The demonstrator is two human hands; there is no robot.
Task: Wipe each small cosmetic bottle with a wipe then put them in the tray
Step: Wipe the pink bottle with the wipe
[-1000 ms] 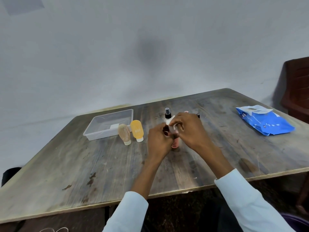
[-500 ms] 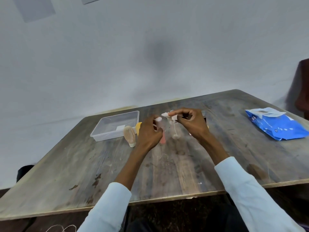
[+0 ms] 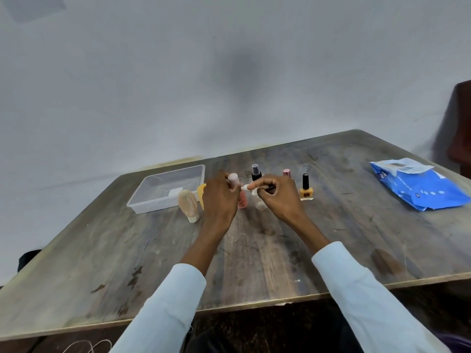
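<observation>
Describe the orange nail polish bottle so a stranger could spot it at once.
Start at the wooden table and look just right of the right hand. The nail polish bottle stands upright there, apart from the blue wipes pack. Only it pairs a squat orange body with a tall black cap.

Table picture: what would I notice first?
Two hands meet mid-table: the left hand grips a pink bottle, the right hand pinches a small white wipe against it. A bright blue wipes pack lies far right; a clear tray sits left.
</observation>
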